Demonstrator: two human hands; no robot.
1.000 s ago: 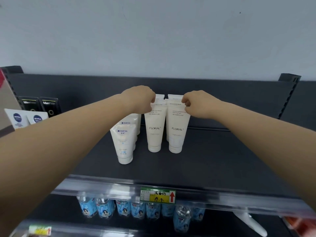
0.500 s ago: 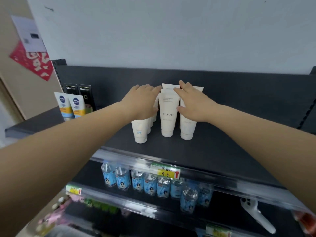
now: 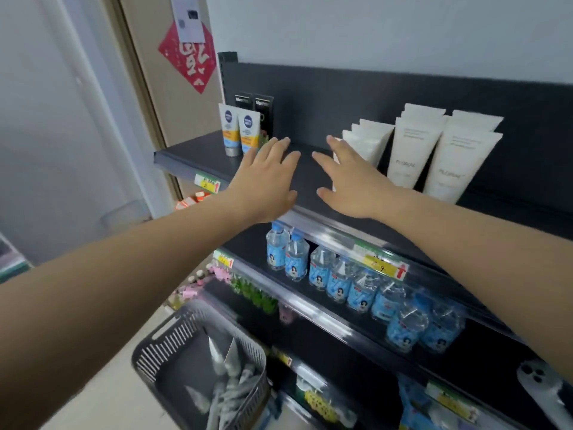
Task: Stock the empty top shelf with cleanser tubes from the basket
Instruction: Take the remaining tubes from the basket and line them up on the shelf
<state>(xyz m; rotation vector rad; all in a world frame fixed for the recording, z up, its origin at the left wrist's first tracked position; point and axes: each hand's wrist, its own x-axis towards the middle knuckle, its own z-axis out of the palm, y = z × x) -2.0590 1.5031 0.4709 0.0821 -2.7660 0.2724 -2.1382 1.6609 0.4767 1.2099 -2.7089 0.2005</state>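
White cleanser tubes (image 3: 415, 150) stand cap-down in rows on the dark top shelf (image 3: 198, 156), right of centre. My left hand (image 3: 266, 178) and my right hand (image 3: 350, 181) hover over the bare middle of that shelf, fingers spread, holding nothing. The right hand covers the lower part of the smaller white tubes (image 3: 367, 141). A grey slatted basket (image 3: 173, 342) sits low at the left and holds several grey tubes (image 3: 229, 386).
Blue-and-white Nivea tubes (image 3: 238, 131) and black boxes (image 3: 263, 110) stand at the shelf's left end. Small water bottles (image 3: 341, 277) fill the shelf below, behind yellow price tags (image 3: 384, 265). A wall with a red paper decoration (image 3: 189, 60) is to the left.
Both hands have let go of the white tubes and drawn back to the left with fingers spread. The view has swung left and down, bringing the basket into sight.
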